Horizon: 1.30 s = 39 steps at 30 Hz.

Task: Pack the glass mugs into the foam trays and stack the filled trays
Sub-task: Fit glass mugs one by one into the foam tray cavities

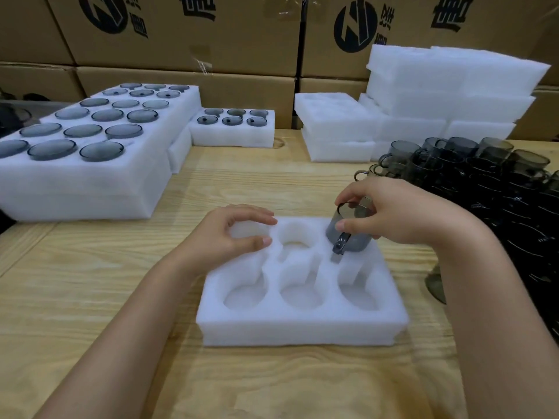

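Observation:
A white foam tray (299,328) with six round pockets lies on the wooden table in front of me. My right hand (393,213) grips a smoky grey glass mug (348,234) by its rim, tilted over the tray's far right pocket, handle pointing toward me. My left hand (233,234) pinches the tray's far left corner between thumb and fingers. The other five pockets hold nothing.
A crowd of loose grey mugs (472,173) stands at the right. Filled foam trays (90,146) are stacked at the left, with a smaller filled tray (233,128) behind. Blank foam trays (423,95) pile at the back right. Cardboard boxes (187,31) form a wall behind.

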### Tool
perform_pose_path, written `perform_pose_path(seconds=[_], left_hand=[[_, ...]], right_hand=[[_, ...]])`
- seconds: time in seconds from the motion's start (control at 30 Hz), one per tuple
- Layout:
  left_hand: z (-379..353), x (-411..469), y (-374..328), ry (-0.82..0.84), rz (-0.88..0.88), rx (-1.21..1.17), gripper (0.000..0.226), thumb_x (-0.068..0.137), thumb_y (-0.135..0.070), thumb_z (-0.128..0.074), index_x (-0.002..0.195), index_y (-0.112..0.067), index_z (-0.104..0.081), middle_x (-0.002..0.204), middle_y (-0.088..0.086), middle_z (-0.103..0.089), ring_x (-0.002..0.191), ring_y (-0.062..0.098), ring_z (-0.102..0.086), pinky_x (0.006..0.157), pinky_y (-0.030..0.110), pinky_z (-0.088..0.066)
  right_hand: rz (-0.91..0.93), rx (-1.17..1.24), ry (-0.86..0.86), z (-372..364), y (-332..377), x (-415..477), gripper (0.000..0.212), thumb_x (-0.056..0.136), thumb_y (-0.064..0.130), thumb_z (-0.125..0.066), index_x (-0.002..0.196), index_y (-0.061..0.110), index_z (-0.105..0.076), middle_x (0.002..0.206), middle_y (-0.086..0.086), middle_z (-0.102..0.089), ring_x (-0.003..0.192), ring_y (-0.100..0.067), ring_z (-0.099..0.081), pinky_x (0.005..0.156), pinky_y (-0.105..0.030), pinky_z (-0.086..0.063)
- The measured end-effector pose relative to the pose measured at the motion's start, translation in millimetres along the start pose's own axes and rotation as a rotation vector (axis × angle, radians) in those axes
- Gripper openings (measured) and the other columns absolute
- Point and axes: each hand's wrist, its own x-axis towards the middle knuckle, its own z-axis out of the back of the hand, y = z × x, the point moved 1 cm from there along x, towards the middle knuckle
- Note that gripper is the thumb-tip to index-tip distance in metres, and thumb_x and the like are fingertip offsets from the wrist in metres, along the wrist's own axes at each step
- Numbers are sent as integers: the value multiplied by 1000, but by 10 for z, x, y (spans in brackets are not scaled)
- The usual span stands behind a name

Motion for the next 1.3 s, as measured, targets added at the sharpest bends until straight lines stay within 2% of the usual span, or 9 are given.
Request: perform_pose_path(seconds=[0.1,0.33,0.47,0.57,0.67,0.9,1.03,1.13,1.3], left_hand=[[0,2,-2,1,-1,-7,35,58,-52,-73,92,-42,-74,117,-20,-66,119,-2,-53,105,29,-37],[-9,6,-1,-11,-16,9,37,58,-53,-71,93,-40,-74,116,-18,-66,119,0,-52,107,33,-36],[-6,3,8,-9,-13,16,39,58,-53,-71,94,-37,-74,115,-20,-66,119,1,-53,106,32,-36],[-21,10,10,-27,4,-10,35,61,-45,-75,94,-33,-74,114,-18,-67,118,0,-54,104,28,-36],[-45,17,27,-59,-4,-28,23,70,-26,-76,93,-27,-75,113,-14,-68,114,-1,-56,97,21,-39],[-86,-2,143,-267,75,-616,35,66,-8,-58,99,-9,-67,108,2,-64,94,7,-65,72,16,-52],[-87,-1,209,-259,131,-696,44,57,1,-53,99,-6,-66,92,5,-72,76,16,-69,62,24,-56],[-76,19,214,-293,128,-727,48,51,5,-47,95,-5,-66,82,5,-74,71,17,-69,58,25,-55],[-27,37,231,-362,166,-709,52,47,5,-44,92,-8,-68,83,6,-74,71,19,-70,56,24,-54]], right_hand=[[33,-102,34,-74,47,36,41,80,40,-70,118,30,-58,89,18,-47,86,-7,-46,75,-24,-36],[20,-35,-21,-217,100,110,63,82,58,-56,137,31,-43,141,8,-43,125,-12,-40,99,-29,-34],[-59,-178,0,-562,132,253,73,89,68,-18,150,28,-15,158,5,-10,146,-17,-2,117,-45,-2],[-95,-202,73,-709,42,279,72,87,69,-10,150,34,-5,159,8,-2,145,-13,5,115,-48,4],[-86,-187,47,-746,17,278,72,87,70,-10,149,34,-12,157,8,-15,145,-15,-5,114,-49,-3],[-75,-222,-50,-760,32,215,65,89,67,-15,137,30,-39,139,6,-44,131,-20,-36,105,-42,-21],[-101,121,-497,-632,-8,193,44,96,46,-37,112,13,-61,117,-4,-59,111,-24,-51,95,-40,-38],[-284,80,-799,-483,-195,119,30,96,31,-42,109,9,-60,115,-12,-56,102,-33,-53,78,-35,-38],[-545,-152,-530,-479,-468,19,36,95,25,-50,123,3,-50,123,-18,-53,106,-41,-53,78,-40,-42]])
